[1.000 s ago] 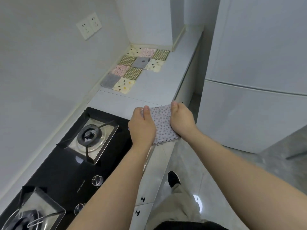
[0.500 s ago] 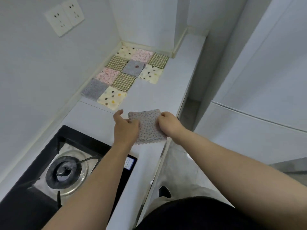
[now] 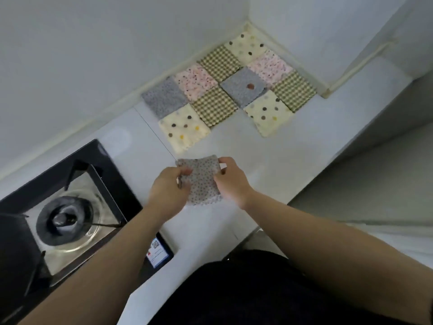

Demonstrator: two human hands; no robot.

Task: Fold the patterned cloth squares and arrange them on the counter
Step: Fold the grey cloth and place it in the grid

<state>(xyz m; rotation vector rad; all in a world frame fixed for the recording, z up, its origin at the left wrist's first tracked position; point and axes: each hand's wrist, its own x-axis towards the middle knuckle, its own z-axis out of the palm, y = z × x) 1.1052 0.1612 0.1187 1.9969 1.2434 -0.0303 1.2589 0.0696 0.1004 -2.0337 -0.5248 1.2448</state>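
Currently both the left hand and right hand are pinching the folded grey dotted square above the bench (near the laid patchwork); loosening risks unfolding, misaligning placement.

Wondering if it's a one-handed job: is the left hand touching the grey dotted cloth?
Touching. The head view shows the left hand pinching the grey dotted cloth at its left edge.

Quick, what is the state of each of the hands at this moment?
Left hand: closed, pinching the left edge of the grey dotted cloth.
Right hand: closed, pinching the right edge of the same cloth.
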